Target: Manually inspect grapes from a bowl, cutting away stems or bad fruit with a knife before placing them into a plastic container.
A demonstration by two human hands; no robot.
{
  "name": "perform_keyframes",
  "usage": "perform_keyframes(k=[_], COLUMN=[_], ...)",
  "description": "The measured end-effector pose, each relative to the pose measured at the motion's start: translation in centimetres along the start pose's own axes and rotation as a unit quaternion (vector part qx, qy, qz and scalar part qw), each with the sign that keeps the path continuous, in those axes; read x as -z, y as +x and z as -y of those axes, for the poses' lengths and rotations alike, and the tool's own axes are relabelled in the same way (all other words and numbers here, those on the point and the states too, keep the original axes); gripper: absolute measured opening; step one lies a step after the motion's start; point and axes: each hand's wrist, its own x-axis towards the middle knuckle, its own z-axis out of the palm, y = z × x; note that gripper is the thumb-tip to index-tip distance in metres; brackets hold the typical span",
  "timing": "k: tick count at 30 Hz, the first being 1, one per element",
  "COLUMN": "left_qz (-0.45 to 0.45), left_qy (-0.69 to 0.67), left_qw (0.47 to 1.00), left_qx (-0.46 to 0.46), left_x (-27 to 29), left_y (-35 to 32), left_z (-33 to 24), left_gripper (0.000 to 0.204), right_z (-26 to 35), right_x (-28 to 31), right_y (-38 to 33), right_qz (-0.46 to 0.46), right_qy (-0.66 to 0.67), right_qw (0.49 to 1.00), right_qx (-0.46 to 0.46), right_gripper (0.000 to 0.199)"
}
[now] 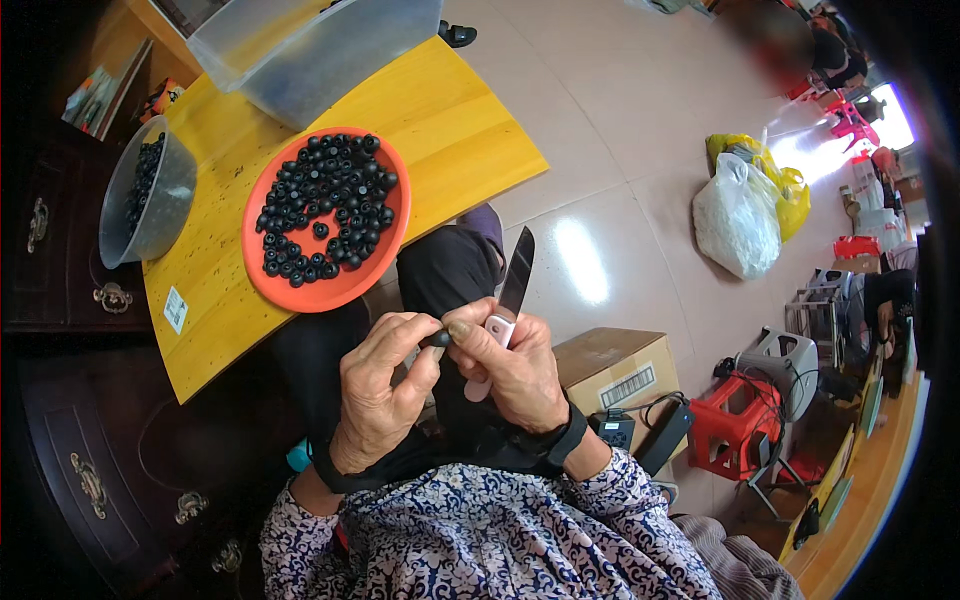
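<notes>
One rounded black piece (437, 339), seemingly smooth — pinched in your left hand (375, 382); one dark-bladed knife (516, 277) clamped in your right hand (526, 380)!

A white bag (737, 225) sits on the tiled floor (545, 85) just beside a yellow bag (794, 205). Nearer, a brown carton (610, 358) has a black block (664, 438) and a small black box (612, 429) by it. To their right stands a red stool (737, 415), with a grey stool (795, 375) near it. A dark cabinet (120, 430) with ornate metal handles (88, 486) fills the lower left. A black shoe (459, 37) lies at the top, and bright light comes through an opening (890, 118) at upper right.
</notes>
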Motion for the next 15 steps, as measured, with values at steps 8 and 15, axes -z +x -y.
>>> perform_keyframes(k=[8,15], left_qz=[-0.021,0.004], left_qy=[0.050,-0.050], left_qw=[0.998,0.997], left_qx=[-0.043,0.052], left_x=[-0.40,-0.15], left_y=[0.10,-0.32], left_z=[0.09,0.23], left_gripper=[0.029,0.026], right_z=[0.52,0.07], right_x=[-0.15,0.47], right_y=[-0.54,-0.50], right_qz=[0.005,0.016], right_qy=[-0.016,0.010], right_qw=[1.000,1.000], right_qx=[-0.026,-0.014], right_gripper=[0.016,0.015])
